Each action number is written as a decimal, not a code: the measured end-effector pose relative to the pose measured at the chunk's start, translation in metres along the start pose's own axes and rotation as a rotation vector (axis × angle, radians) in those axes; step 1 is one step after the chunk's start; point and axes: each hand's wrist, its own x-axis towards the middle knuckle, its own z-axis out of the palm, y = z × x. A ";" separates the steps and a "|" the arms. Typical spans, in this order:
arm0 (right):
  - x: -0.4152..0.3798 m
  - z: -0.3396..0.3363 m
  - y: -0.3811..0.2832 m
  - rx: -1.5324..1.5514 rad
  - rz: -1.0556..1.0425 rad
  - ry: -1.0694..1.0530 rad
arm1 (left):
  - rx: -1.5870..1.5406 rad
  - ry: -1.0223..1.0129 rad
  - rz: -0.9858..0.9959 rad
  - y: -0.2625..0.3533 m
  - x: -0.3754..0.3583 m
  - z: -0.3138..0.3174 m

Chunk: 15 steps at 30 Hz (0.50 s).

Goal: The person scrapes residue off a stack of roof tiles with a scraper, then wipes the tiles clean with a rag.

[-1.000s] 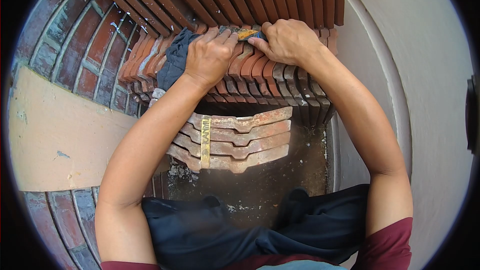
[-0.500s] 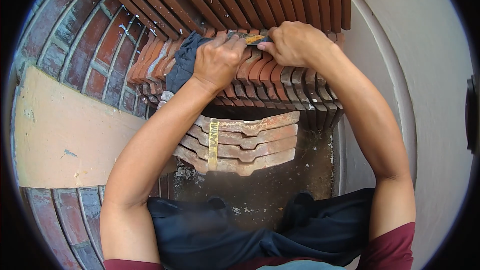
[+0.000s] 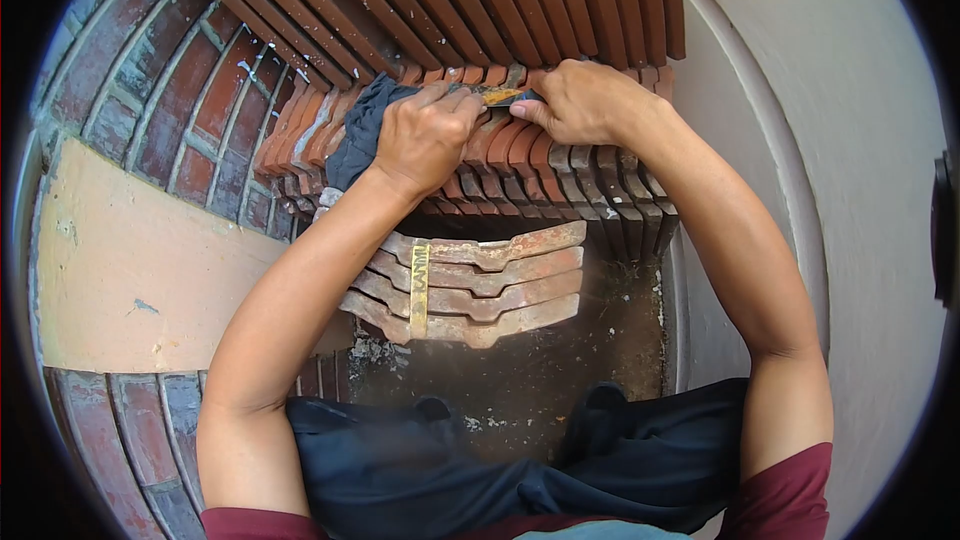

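Observation:
My left hand [image 3: 425, 138] and my right hand [image 3: 590, 105] meet over a row of curved reddish clay roof tiles [image 3: 512, 145] standing on edge. Between them runs a thin dark flat piece with a yellow-orange patch [image 3: 500, 96]. The right hand is closed round its right end, thumb underneath. At its left end, the left hand's fingers are curled down and pressed on it; its far end is hidden under them. A crumpled dark grey cloth [image 3: 357, 140] lies over the tiles, right against the left hand.
Nearer to me is a stack of pale worn tiles [image 3: 500, 285] with a yellow lettered strip [image 3: 419, 290] across it. Brown slats [image 3: 450, 0] rise behind the row. A brick wall [image 3: 205, 125] with a beige panel [image 3: 140, 260] stands left, a pale wall [image 3: 800, 140] right.
Both hands keep their hold on the flat piece and sit slightly lower and closer together in view. The surroundings have shifted slightly left with the camera.

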 end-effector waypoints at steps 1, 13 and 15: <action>-0.001 -0.001 0.000 -0.007 -0.004 0.008 | -0.015 -0.013 -0.015 0.001 0.001 0.000; -0.026 0.018 0.011 -0.196 0.064 0.367 | -0.009 0.091 0.020 0.006 0.013 0.020; -0.027 0.020 0.009 -0.199 0.066 0.384 | -0.009 0.098 0.024 0.005 0.012 0.021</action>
